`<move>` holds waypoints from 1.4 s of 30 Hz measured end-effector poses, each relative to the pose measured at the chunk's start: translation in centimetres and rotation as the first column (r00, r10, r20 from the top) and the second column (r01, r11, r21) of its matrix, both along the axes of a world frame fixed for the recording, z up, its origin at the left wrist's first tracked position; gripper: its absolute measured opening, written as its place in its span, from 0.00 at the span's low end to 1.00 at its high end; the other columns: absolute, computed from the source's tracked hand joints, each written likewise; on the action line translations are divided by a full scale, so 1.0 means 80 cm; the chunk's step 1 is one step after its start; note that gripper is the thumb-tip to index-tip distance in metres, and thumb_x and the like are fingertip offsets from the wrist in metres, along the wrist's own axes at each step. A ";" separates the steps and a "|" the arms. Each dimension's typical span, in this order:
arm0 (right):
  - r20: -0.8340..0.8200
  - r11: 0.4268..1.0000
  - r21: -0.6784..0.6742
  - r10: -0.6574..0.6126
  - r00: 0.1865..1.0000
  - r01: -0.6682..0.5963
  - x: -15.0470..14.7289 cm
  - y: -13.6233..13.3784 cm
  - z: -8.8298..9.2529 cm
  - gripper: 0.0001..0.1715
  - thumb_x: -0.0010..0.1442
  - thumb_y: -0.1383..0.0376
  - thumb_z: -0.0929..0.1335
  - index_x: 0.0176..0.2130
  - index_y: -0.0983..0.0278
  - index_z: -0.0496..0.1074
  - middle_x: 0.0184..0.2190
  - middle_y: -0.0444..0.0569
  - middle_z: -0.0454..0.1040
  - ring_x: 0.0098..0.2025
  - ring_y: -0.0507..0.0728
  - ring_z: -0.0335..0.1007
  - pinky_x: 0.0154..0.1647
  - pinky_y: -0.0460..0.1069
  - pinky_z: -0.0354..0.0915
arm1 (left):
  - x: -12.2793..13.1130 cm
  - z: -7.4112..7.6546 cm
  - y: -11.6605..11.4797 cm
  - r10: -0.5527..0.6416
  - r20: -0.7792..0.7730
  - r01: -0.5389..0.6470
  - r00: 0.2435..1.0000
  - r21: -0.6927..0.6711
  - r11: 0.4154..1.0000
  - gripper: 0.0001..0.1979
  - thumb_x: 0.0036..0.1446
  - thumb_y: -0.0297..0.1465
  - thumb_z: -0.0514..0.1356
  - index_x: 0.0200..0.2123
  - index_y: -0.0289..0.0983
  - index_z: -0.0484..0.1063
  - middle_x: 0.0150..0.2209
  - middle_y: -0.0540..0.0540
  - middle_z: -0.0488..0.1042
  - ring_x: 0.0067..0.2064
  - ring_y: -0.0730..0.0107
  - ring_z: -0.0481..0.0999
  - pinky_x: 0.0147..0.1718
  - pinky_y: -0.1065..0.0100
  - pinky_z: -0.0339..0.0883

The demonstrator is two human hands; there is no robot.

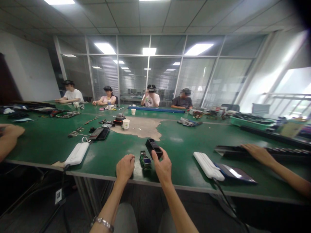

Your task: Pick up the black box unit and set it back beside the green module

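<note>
My right hand (164,166) holds a black rectangular plastic housing (152,146) tilted above the green table, thumb on the near side and fingers behind. The housing has recessed openings on its upper face. Just left of that hand, a small green circuit board assembly (145,160) with a dark screen sits on the table, apart from the housing. My left hand (125,167) rests at the table edge beside the board, its fingers curled closed. Whatever may be inside those fingers is hidden.
White power banks with cables lie to the left (77,153) and right (209,165), the right one beside a dark tablet (234,173). A paper cup (126,124) stands ahead. Neighbours' hands show at left (12,136) and right (259,155). Several people sit opposite.
</note>
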State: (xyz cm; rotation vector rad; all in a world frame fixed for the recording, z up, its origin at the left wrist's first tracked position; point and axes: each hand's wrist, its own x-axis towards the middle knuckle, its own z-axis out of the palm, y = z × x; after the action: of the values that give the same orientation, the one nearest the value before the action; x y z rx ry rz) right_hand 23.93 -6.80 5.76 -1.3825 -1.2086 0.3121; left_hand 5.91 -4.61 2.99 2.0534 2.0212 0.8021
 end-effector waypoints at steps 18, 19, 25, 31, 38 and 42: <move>0.331 0.989 -0.065 -0.103 0.938 0.132 0.043 0.010 -0.072 0.35 0.63 0.46 0.61 0.55 0.69 0.68 0.49 0.60 0.75 0.51 0.65 0.70 0.53 0.57 0.63 | 0.000 0.003 -0.001 -0.022 -0.007 0.022 1.000 -0.008 1.000 0.14 0.66 0.36 0.51 0.43 0.47 0.77 0.43 0.47 0.79 0.44 0.65 0.76 0.38 0.68 0.61; 0.348 0.989 -0.058 -0.105 0.932 0.133 0.043 0.010 -0.073 0.35 0.63 0.46 0.61 0.55 0.69 0.68 0.49 0.61 0.75 0.51 0.66 0.70 0.53 0.57 0.63 | 0.000 0.003 -0.001 -0.021 -0.008 0.021 1.000 -0.007 1.000 0.14 0.66 0.36 0.51 0.43 0.46 0.77 0.43 0.47 0.79 0.44 0.64 0.76 0.38 0.68 0.61; 0.417 0.986 -0.006 -0.151 0.896 0.169 0.038 0.007 -0.078 0.35 0.62 0.48 0.63 0.54 0.73 0.69 0.50 0.66 0.74 0.54 0.68 0.68 0.57 0.59 0.61 | 0.001 0.008 -0.003 -0.016 -0.014 0.015 1.000 -0.028 1.000 0.15 0.67 0.37 0.50 0.43 0.45 0.77 0.43 0.45 0.79 0.45 0.64 0.76 0.38 0.69 0.61; 0.359 0.980 0.043 -0.197 0.912 0.195 0.037 0.002 -0.079 0.44 0.61 0.45 0.63 0.62 0.76 0.61 0.57 0.69 0.68 0.59 0.68 0.64 0.59 0.59 0.60 | 0.001 0.005 -0.004 -0.015 -0.026 0.015 1.000 0.006 1.000 0.15 0.68 0.39 0.49 0.39 0.44 0.76 0.40 0.47 0.78 0.41 0.65 0.76 0.35 0.69 0.58; 0.333 0.986 0.011 -0.158 0.930 0.164 0.039 -0.003 -0.075 0.44 0.60 0.47 0.65 0.63 0.74 0.61 0.57 0.65 0.69 0.58 0.66 0.66 0.59 0.58 0.60 | 0.002 0.003 -0.008 0.079 -0.075 -0.072 0.994 0.096 0.993 0.19 0.67 0.44 0.49 0.34 0.41 0.73 0.40 0.46 0.75 0.40 0.67 0.74 0.33 0.70 0.56; 0.391 0.984 -0.043 -0.143 0.909 0.173 0.039 -0.002 -0.075 0.45 0.59 0.47 0.66 0.63 0.75 0.60 0.54 0.65 0.72 0.56 0.66 0.68 0.57 0.57 0.61 | 0.001 0.002 -0.005 0.116 -0.056 -0.110 0.992 0.099 0.989 0.22 0.70 0.43 0.44 0.35 0.41 0.72 0.38 0.45 0.76 0.39 0.67 0.75 0.34 0.69 0.56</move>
State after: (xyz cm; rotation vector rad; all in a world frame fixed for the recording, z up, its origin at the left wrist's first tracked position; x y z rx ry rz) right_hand 27.07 -6.96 -0.21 -1.6507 -1.4043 -0.0358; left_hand 6.02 -5.05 3.16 2.0531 2.1905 0.8817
